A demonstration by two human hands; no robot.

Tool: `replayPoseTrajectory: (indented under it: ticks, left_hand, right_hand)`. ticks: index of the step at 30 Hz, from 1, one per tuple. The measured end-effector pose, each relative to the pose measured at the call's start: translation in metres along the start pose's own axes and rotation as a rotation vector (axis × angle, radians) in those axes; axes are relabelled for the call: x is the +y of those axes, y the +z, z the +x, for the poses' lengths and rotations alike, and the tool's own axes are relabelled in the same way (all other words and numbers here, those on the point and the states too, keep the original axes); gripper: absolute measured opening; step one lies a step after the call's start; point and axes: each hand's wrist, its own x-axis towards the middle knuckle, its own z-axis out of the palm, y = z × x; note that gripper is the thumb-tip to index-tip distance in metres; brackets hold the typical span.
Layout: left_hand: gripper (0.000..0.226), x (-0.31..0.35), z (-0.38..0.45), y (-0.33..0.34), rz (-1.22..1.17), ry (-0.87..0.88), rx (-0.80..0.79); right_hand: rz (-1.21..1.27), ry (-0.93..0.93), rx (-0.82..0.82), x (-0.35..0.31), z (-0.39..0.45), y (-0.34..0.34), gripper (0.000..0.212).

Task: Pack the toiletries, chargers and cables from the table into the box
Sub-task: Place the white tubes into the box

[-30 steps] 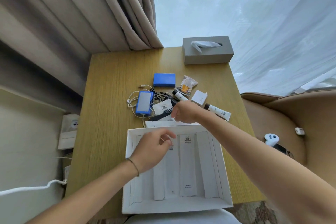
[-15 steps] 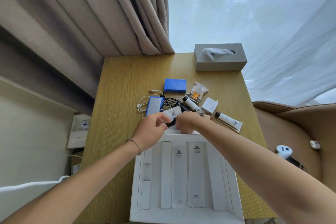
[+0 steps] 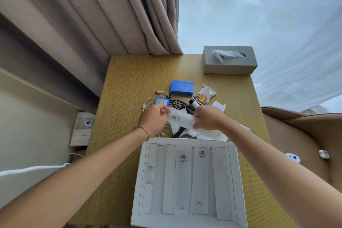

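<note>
A white open box [image 3: 233, 176] lies at the table's near edge, with two long white sachets lying in it. Just beyond it, my left hand [image 3: 154, 121] and my right hand [image 3: 209, 118] both pinch a white toiletry packet [image 3: 180, 119] held above the pile. Behind the hands lie a blue power bank [image 3: 181, 87], a second blue power bank [image 3: 162, 101] partly hidden by my left hand, white cables [image 3: 148, 102], black cables [image 3: 178, 102], a small dark-capped bottle [image 3: 194, 103], a snack bag [image 3: 204, 94] and a white charger [image 3: 219, 106].
A grey tissue box [image 3: 229, 61] stands at the far right of the wooden table [image 3: 127, 98]. A beige curtain [image 3: 92, 15] hangs behind on the left, a sheer curtain on the right. A brown armchair [image 3: 305, 135] with small gadgets stands to the right.
My left hand left the box and joined my right hand at the pile. Both now hold a white packet lifted off the table. The camera has tilted down and closer.
</note>
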Motion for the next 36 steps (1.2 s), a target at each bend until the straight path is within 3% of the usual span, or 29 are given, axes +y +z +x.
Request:
replayPoseTrajectory:
  ticks: [6,11,18,27,36]
  left_hand:
    - [0.030,0.000,0.032,0.013,0.124,-0.029,-0.019]
    - [0.032,0.006,0.050,0.031,0.295,-0.014,-0.086]
    - [0.010,0.011,0.052,0.047,0.406,0.021,-0.027]
    - [0.017,0.017,0.038,0.036,0.154,0.078,0.013]
    - [0.012,0.019,-0.011,-0.018,-0.334,0.088,0.234]
  right_hand:
    - [0.495,0.106,0.288,0.019,-0.040,-0.027,0.011]
    - [0.863,0.081,0.437,0.017,-0.069,-0.033,0.025]
    - [1.067,-0.031,0.559,0.012,-0.095,-0.032,0.027]
    - [1.220,-0.061,0.470,-0.006,-0.113,0.001,0.015]
    - [1.167,0.039,0.362,-0.019,-0.136,0.050,0.016]
